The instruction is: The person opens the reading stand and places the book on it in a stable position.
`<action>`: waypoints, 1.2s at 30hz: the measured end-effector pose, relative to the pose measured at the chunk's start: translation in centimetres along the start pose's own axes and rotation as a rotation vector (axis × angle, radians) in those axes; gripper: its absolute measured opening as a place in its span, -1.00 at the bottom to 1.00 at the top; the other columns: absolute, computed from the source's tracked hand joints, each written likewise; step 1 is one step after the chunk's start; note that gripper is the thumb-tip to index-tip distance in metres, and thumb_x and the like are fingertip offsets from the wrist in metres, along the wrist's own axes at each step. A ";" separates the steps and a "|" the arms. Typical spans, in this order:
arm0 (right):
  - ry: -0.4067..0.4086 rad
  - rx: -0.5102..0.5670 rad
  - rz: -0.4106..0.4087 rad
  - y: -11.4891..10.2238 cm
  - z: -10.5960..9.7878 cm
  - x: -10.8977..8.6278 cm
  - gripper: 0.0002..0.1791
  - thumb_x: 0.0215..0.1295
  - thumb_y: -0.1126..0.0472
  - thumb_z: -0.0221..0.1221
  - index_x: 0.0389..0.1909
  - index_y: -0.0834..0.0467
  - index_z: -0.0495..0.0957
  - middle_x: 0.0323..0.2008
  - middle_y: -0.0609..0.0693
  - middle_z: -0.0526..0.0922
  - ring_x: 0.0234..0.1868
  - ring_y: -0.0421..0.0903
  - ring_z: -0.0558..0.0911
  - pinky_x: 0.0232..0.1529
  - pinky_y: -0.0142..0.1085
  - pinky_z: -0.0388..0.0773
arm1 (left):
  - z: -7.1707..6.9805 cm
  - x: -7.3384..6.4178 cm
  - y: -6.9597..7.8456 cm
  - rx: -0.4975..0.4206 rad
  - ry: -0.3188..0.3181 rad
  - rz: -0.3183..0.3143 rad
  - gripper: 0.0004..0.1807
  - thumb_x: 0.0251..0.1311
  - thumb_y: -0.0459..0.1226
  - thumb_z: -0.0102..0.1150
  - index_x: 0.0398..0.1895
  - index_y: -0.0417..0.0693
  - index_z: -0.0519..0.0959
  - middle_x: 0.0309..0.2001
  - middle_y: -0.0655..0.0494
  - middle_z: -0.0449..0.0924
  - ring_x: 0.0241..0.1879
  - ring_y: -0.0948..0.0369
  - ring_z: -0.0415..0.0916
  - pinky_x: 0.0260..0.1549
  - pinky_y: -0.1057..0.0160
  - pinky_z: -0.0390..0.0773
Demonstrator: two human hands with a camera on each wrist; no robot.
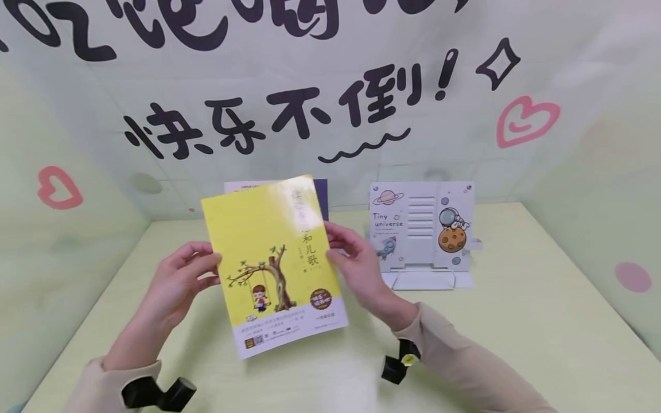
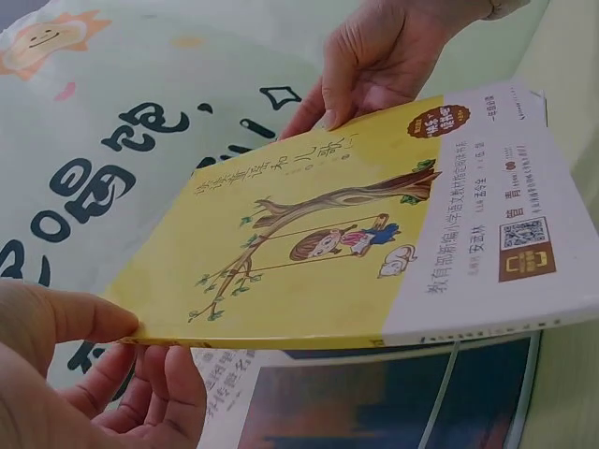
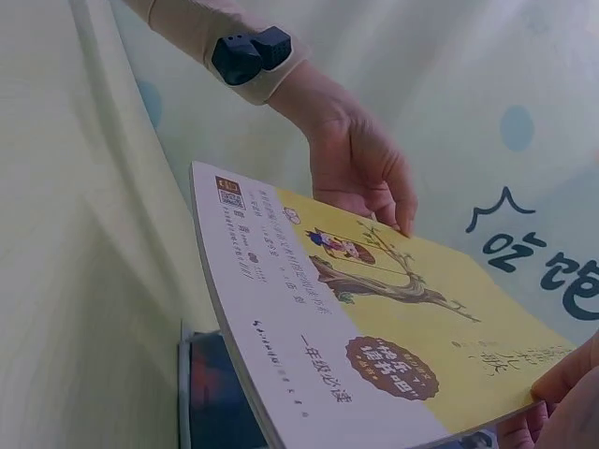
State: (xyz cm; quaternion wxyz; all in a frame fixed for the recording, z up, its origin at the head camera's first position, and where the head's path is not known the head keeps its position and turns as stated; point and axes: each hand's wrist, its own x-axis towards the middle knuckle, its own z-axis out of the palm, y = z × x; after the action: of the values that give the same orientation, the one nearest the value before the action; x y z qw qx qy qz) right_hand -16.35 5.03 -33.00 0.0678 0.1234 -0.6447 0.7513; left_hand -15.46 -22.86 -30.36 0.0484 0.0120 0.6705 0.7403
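Observation:
A thin yellow and white book [image 1: 268, 229], its cover drawn with a tree and a child on a swing, is held up and slightly tilted above the table. My left hand [image 1: 178, 281] pinches its left edge, thumb on the cover and fingers behind, as the left wrist view shows. The right hand [image 1: 361, 269] grips the opposite edge the same way. Behind the yellow book, another book [image 1: 322, 198] with white and dark blue parts is partly hidden; its dark picture [image 2: 346, 402] shows below the yellow book in the left wrist view.
A white metal bookstand [image 1: 423, 229] printed with planets and an astronaut stands at the back right of the pale table [image 1: 527, 321]. Behind the table hangs a light wall sheet [image 1: 289, 149] with large black characters. Black wrist cameras [image 1: 395, 367] sit on both sleeves.

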 end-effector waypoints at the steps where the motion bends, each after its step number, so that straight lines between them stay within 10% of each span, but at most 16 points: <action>1: 0.015 0.001 -0.001 -0.1 -0.6 0.1 -0.45 0.06 0.65 0.03 0.14 0.36 0.41 -0.13 0.23 0.53 -0.16 -0.09 0.54 -0.07 -0.33 0.55 | 0.6 0.3 0.1 0.003 -0.006 -0.001 -0.95 0.21 -0.35 0.16 -0.30 -0.04 0.51 -0.37 0.17 0.63 -0.38 0.24 0.52 -0.37 0.30 0.60; 20: 0.194 -0.127 -0.006 -2.4 -10.2 0.5 -0.46 0.15 0.59 0.05 0.20 0.31 0.37 -0.13 0.05 0.50 -0.14 -0.14 0.50 -0.10 -0.47 0.51 | 10.5 5.2 1.2 0.063 -0.101 -0.006 -0.89 0.22 -0.42 0.12 -0.24 -0.12 0.44 -0.33 0.16 0.59 -0.39 0.23 0.56 -0.33 0.31 0.61; 36: 0.341 0.032 -0.165 -4.5 -17.9 0.9 -0.59 0.18 0.56 0.11 0.00 0.14 0.60 -0.26 -0.05 0.63 -0.25 -0.21 0.59 -0.19 -0.50 0.55 | 19.6 9.3 0.9 0.028 -0.115 0.053 -0.87 0.19 -0.44 0.15 -0.20 -0.19 0.50 -0.34 0.07 0.55 -0.37 0.21 0.51 -0.29 0.24 0.62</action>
State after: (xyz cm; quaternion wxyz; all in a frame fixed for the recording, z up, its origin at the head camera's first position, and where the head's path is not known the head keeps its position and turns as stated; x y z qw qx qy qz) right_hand -17.81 23.30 -30.88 0.2354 0.0478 -0.5997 0.7633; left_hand -23.13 -2.75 -27.91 0.0668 0.0729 0.6764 0.7299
